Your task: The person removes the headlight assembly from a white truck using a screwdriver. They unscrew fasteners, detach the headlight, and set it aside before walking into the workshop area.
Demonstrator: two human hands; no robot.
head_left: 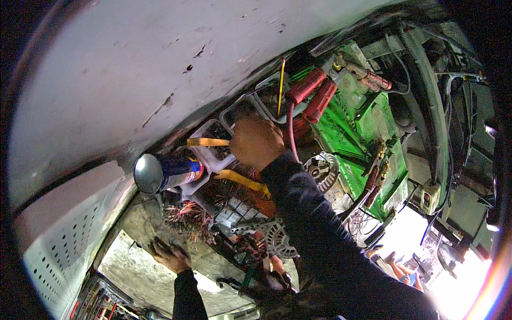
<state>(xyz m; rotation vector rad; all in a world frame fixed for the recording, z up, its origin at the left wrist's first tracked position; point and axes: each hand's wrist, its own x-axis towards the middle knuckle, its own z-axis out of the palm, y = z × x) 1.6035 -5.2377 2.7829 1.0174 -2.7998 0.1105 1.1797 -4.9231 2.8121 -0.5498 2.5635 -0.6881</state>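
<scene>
My right hand (256, 141) reaches over a row of pale plastic bins (212, 140) at the far side of the bench. Its back faces me and its fingers are hidden, so whether it holds anything does not show. A flat yellow handle (208, 142) meets the hand's left side; a second yellow handle (244, 182) lies just below. At the lower left, my left hand (169, 255) rests on the worn bench top (205, 262), fingers stretched and apart. Left of the bins a dark blue spray can (173, 172) leans on its side, its silver base toward me.
Red clamp handles (314, 95) with a red cable are beside a green battery-like case (368, 125). Alternator parts (322, 169) and a copper wire bundle (186, 214) clutter the bench. A grey panel (133, 90) slopes along the far side. A person's legs (402, 272) show at lower right.
</scene>
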